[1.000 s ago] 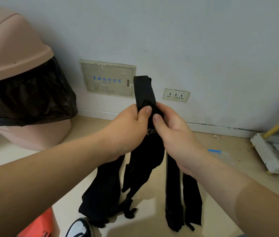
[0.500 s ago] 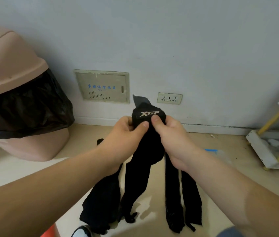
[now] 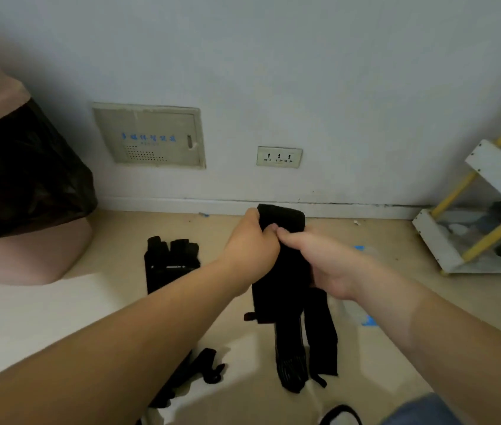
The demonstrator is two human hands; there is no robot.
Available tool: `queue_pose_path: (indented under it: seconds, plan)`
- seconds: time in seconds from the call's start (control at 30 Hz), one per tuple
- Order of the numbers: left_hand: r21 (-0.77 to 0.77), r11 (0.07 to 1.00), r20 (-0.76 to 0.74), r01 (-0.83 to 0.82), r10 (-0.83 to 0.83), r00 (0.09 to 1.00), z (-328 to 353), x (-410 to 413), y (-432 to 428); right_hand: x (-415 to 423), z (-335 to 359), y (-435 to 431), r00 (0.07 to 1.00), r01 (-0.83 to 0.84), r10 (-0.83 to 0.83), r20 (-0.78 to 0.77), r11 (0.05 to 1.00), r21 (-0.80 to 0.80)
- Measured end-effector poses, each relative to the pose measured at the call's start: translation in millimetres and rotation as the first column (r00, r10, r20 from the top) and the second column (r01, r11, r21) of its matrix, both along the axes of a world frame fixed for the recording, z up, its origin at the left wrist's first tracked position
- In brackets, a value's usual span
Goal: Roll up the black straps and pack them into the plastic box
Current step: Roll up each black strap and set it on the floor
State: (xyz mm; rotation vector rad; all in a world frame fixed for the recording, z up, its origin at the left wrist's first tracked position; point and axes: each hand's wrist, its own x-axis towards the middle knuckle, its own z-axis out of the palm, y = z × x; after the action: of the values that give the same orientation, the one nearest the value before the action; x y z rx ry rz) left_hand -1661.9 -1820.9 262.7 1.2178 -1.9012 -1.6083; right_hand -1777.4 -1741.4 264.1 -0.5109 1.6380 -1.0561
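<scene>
Both my hands hold one black strap in front of me, its top end rolled over. My left hand grips the roll from the left, thumb and fingers curled round it. My right hand grips the strap just below, thumb meeting the left thumb. The strap's tail hangs down toward the floor. Two more black straps lie on the floor under my hands. Another black piece lies to the left. The plastic box is not in view.
A pink bin with a black liner stands at the left by the wall. A white and yellow rack stands at the right. A wall socket and a panel sit low on the wall. More black straps lie near my left forearm.
The roll has grown and my hands have dropped lower with it. The logo on the strap has turned out of sight. The hanging tail is shorter.
</scene>
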Motion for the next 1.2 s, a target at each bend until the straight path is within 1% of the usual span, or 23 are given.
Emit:
queue_pose_path:
  seconds: [0.1, 0.17, 0.23, 0.33, 0.4, 0.43, 0.5, 0.57, 0.63, 0.7, 0.73, 0.8, 0.87, 0.97, 1.0, 1.03, 1.07, 1.1, 1.13, 1.17, 1.2]
  plan:
    - [0.049, 0.999, -0.029, -0.018, 0.019, 0.999, -28.3, -5.5, -4.8, -2.3, -16.7, 12.0, 0.997, -0.055, 0.051, 0.052, 0.996, 0.076]
    - [0.108, 0.994, -0.056, -0.034, 0.040, 0.998, -48.7, -5.2, -10.3, 0.9, -34.1, 15.2, 0.997, -0.043, 0.038, 0.068, 0.996, 0.082]
    - [0.195, 0.980, -0.096, -0.041, 0.060, 0.994, -68.1, -0.1, -15.2, 7.0, -56.1, 11.6, 0.999, -0.018, 0.013, 0.053, 0.995, 0.097]
    - [0.400, 0.915, -0.130, -0.051, 0.112, 0.985, -99.0, 10.8, -25.2, 11.3, -89.1, -10.7, 0.999, 0.036, -0.033, -0.024, 0.992, 0.125]
    - [0.518, 0.853, -0.095, -0.067, 0.135, 0.986, -120.1, 18.9, -33.4, 13.3, -111.7, -30.3, 0.996, 0.090, -0.088, -0.015, 0.988, 0.128]
    - [0.552, 0.830, -0.073, -0.078, 0.142, 0.987, -132.3, 23.0, -36.9, 14.5, -124.5, -38.5, 0.993, 0.119, -0.122, 0.009, 0.983, 0.140]
    - [0.591, 0.799, -0.030, -0.110, 0.157, 0.987, -156.7, 32.9, -40.5, 19.8, -153.1, -51.0, 0.984, 0.153, -0.168, 0.066, 0.971, 0.186]
    - [0.626, 0.770, 0.039, -0.124, 0.128, 0.991, -181.2, 44.1, -40.1, 25.8, -182.4, -60.0, 0.980, 0.160, -0.183, 0.076, 0.957, 0.241]
    - [0.678, 0.730, 0.088, -0.085, 0.034, 0.996, -204.3, 54.0, -37.7, 26.8, -204.6, -70.7, 0.974, 0.203, -0.222, 0.041, 0.939, 0.277]
    - [0.714, 0.700, 0.101, -0.020, -0.074, 0.992, -224.2, 56.9, -36.4, 19.1, -218.9, -84.8, 0.963, 0.243, -0.265, 0.048, 0.932, 0.268]
    - [0.710, 0.704, 0.100, 0.006, -0.110, 0.989, -231.6, 55.0, -37.1, 12.3, -223.0, -93.0, 0.958, 0.255, -0.279, 0.064, 0.934, 0.248]
    - [0.679, 0.734, 0.093, 0.035, -0.132, 0.987, -241.1, 46.0, -43.1, -5.0, -223.2, -112.4, 0.957, 0.268, -0.285, 0.060, 0.942, 0.203]
    - [0.668, 0.743, 0.063, 0.026, -0.092, 0.994, -245.9, 33.8, -52.3, -26.1, -217.6, -133.7, 0.968, 0.242, -0.249, 0.036, 0.960, 0.143]
    - [0.694, 0.717, 0.034, -0.054, 0.043, 0.999, -259.5, 19.4, -62.4, -50.9, -214.3, -155.7, 0.974, 0.194, -0.200, 0.111, 0.979, 0.059]
    - [0.703, 0.707, 0.032, -0.080, 0.081, 0.996, -265.5, 15.7, -62.8, -55.8, -220.4, -159.0, 0.972, 0.208, -0.212, 0.103, 0.977, 0.054]
    - [0.711, 0.696, 0.038, -0.102, 0.107, 0.994, -271.8, 12.1, -61.6, -57.8, -228.5, -160.8, 0.968, 0.239, -0.243, 0.059, 0.969, 0.067]
    - [0.716, 0.686, 0.062, -0.127, 0.119, 0.991, -279.8, 8.5, -59.6, -58.5, -240.9, -161.6, 0.961, 0.275, -0.274, -0.026, 0.956, 0.104]
    - [0.726, 0.673, 0.087, -0.145, 0.119, 0.989, -286.4, 5.7, -56.3, -57.4, -254.5, -160.3, 0.947, 0.311, -0.289, -0.140, 0.933, 0.179]
    - [0.739, 0.654, 0.113, -0.161, 0.114, 0.987, -294.0, 3.2, -51.9, -55.6, -268.3, -157.0, 0.930, 0.325, -0.250, -0.271, 0.902, 0.285]
    - [0.747, 0.643, 0.134, -0.171, 0.107, 0.985, -301.8, 1.1, -47.9, -52.8, -280.3, -150.4, 0.911, 0.295, -0.127, -0.392, 0.866, 0.404]
    - [0.742, 0.647, 0.148, -0.175, 0.096, 0.984, -308.9, 0.0, -44.7, -49.6, -292.7, -141.2, 0.880, 0.228, 0.043, -0.473, 0.837, 0.498]
